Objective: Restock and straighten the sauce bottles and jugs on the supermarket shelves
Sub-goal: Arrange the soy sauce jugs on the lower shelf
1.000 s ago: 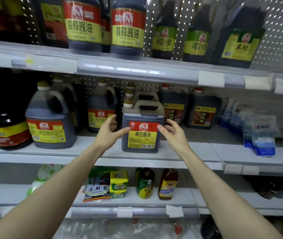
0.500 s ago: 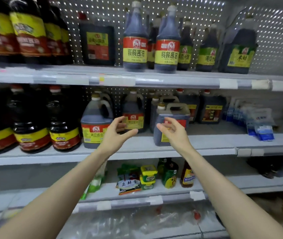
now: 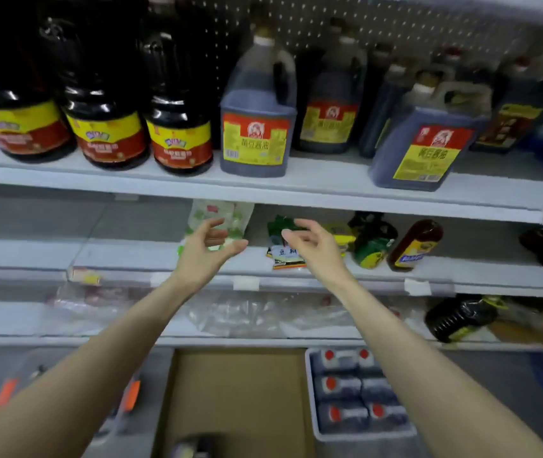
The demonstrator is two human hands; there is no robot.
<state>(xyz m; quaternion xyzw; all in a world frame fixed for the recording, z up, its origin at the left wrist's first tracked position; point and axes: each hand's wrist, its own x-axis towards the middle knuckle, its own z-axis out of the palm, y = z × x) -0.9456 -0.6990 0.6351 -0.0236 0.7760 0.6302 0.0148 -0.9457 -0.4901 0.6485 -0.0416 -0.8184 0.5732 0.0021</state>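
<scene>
Dark soy sauce jugs with red and yellow labels stand on the upper white shelf (image 3: 296, 190): a tall jug (image 3: 256, 127) at centre and a squarer jug (image 3: 425, 143) at the right, turned slightly askew. Three round dark bottles (image 3: 108, 133) stand to the left. My left hand (image 3: 207, 249) and my right hand (image 3: 313, 246) hover empty in front of the lower shelf, fingers loosely spread, touching nothing. On the floor a tray of red-capped jugs (image 3: 356, 391) sits beside an open cardboard box (image 3: 237, 401).
The lower shelf (image 3: 131, 259) carries a pale green bag (image 3: 220, 213), sauce packets (image 3: 286, 256) and small bottles (image 3: 415, 246). Clear plastic packs (image 3: 240, 315) and a lying dark bottle (image 3: 458, 319) fill the shelf beneath. More jugs stand at the back.
My view has tilted down and left. Both hands have come away from the squarer jug and dropped to the level of the lower shelf, still empty.
</scene>
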